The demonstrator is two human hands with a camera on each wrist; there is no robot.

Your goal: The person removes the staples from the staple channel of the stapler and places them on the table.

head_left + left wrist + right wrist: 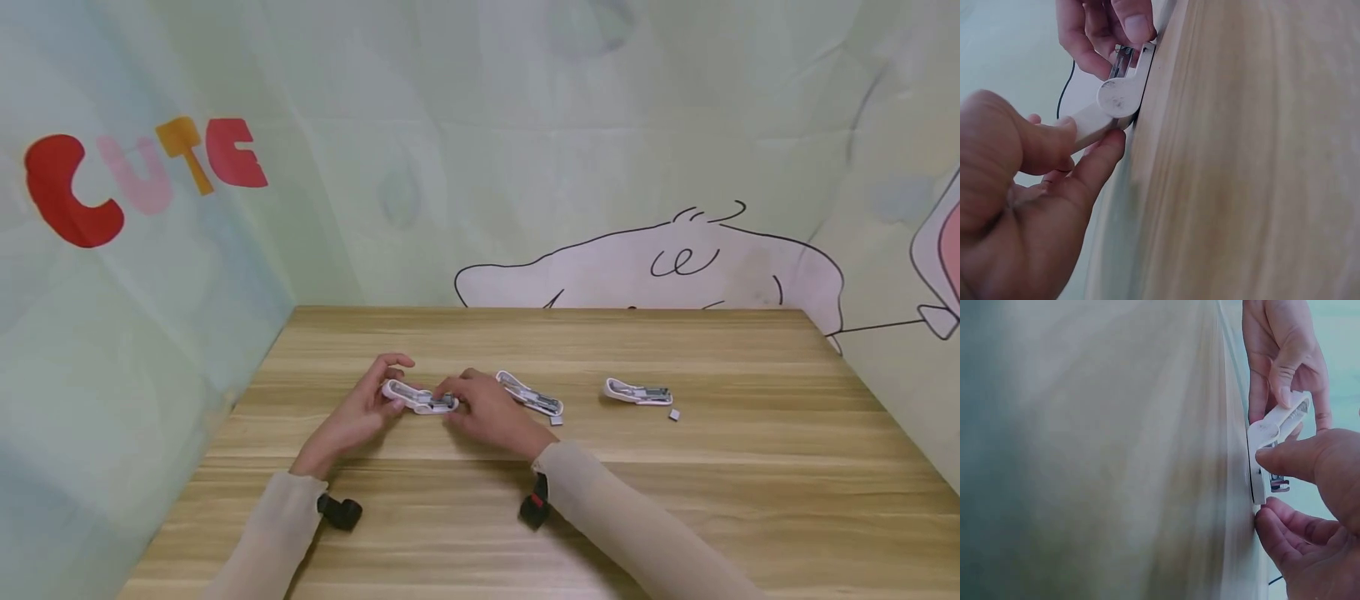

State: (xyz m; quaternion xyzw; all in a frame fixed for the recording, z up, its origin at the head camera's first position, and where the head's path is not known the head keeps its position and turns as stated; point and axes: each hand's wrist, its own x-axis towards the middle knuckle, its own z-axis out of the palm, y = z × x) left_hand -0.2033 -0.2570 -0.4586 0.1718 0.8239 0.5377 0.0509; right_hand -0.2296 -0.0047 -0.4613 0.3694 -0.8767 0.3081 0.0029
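A white stapler (422, 402), spread open with its metal channel showing, lies between both hands on the wooden table. My left hand (366, 410) pinches its raised arm between thumb and fingers, as the left wrist view shows. At the other end, my right hand (491, 410) holds the stapler's base; its thumb (1285, 457) presses the white side, and the other fingers are curled around the tip. Just right of that hand lies a second opened stapler (531, 395), with a small grey staple block (556, 421) beside it.
Farther right on the table (720, 500) is a third opened stapler (637, 392), with another small grey staple block (674, 414) close in front. A printed cloth backdrop (420, 167) rises along the back and left edges of the table.
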